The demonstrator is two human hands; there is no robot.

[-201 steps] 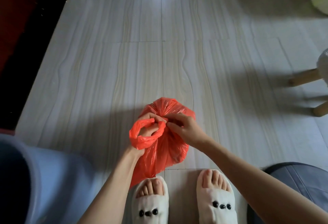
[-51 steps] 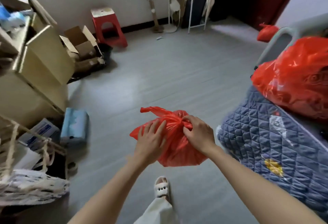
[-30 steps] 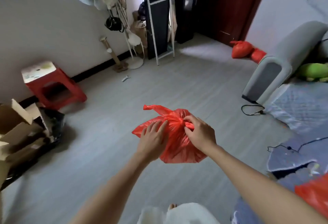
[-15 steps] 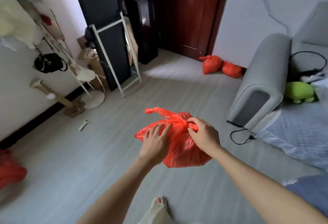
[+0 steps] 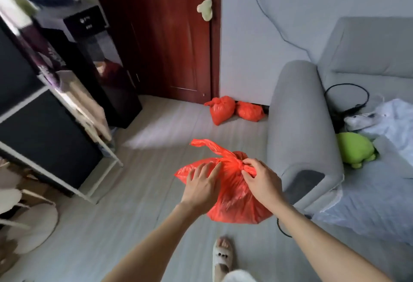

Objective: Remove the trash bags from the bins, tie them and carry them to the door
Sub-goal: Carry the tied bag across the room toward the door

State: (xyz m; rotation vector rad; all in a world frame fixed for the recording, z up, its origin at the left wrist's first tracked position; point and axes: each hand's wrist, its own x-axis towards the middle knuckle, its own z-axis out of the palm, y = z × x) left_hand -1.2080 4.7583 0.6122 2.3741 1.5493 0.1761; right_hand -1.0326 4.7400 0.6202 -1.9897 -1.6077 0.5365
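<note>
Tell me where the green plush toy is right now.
In the head view, the green plush toy lies far right on the grey sofa, just behind its armrest, right of the held red bag.

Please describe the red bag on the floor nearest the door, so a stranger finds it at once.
Find the dark red door. Two red bags lie by the wall to its right. It is the left bag, nearer the door, with its knot on top.

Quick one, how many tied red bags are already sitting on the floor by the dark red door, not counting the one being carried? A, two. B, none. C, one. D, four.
A: two red bags lie side by side on the floor just right of the door, while the hands, left and right, hold a third bag.
</note>
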